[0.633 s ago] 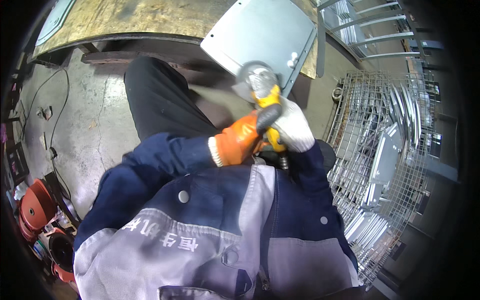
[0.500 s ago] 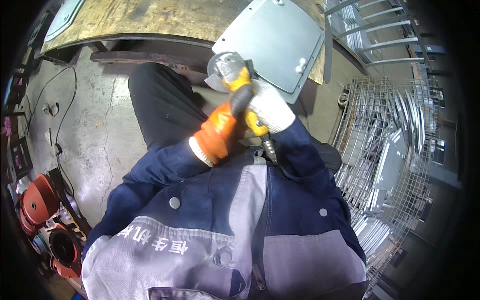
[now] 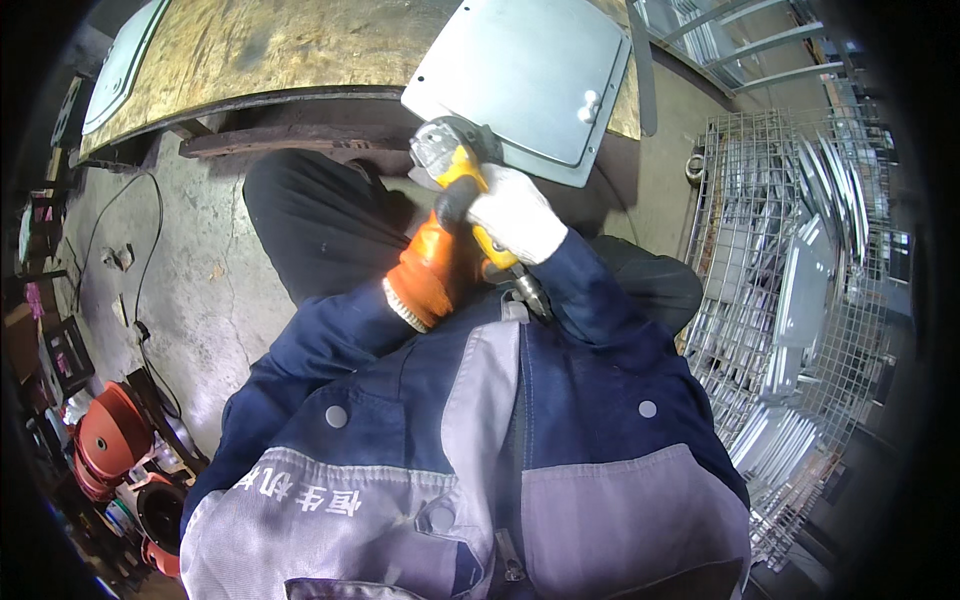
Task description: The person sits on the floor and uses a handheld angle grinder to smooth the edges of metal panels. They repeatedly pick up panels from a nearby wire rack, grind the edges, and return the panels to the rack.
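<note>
Just above centre, toward 12 o'clock, a yellow power tool [image 3: 493, 246] with a rounded, dull silver-grey head slants from 11 to 5 o'clock, ending in a ribbed metallic fitting [image 3: 532, 296]. The left hand [image 3: 427, 262], in a smooth orange glove with a knitted cuff and dark fingertips, has its fingers curled round the tool's body. The right hand [image 3: 520, 215], in a matte white fabric glove, closes round the same body from the 3 o'clock side, its fingers partly hidden. Just beyond, toward 1 o'clock, a flat grey sheet-metal panel [image 3: 525, 80] with rounded corners and small holes overhangs the tabletop [image 3: 290, 50], stained, rough-grained wood; whether the tool's head touches the panel cannot be told. At 3 o'clock, a wire-mesh cage [image 3: 722, 230] holds thin, shiny metal sheets [image 3: 800, 310]. Glossy, rounded red-orange shells [image 3: 112, 430] sit at 8 o'clock, beyond cracked concrete floor [image 3: 205, 300].
</note>
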A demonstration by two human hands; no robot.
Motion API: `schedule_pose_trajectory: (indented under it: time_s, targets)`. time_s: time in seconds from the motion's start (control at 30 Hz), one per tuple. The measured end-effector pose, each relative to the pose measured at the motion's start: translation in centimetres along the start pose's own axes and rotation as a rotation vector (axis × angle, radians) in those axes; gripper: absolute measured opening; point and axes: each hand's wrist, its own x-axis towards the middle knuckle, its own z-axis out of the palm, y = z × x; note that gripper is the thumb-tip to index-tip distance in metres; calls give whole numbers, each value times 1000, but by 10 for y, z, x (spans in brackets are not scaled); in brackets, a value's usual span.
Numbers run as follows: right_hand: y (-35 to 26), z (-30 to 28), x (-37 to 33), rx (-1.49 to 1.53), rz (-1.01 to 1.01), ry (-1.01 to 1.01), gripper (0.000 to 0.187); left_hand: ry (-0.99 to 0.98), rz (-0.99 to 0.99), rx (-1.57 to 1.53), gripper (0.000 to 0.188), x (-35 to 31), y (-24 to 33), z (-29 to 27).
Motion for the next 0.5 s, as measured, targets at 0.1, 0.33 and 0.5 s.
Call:
schedule_pose_trajectory:
  time_s: [0.1,0.33,0.5]
  targets:
    - [20,-14,-23,-24,-60,46,26,-26,-130,102,52,-1,-20,10]
    - [59,-49,-94,135,73,259,30,-57,-448,378,43,20,-65,30]
    - [96,-78,-121,138,-1,433,26,-102,-534,526,42,55,-105,35]
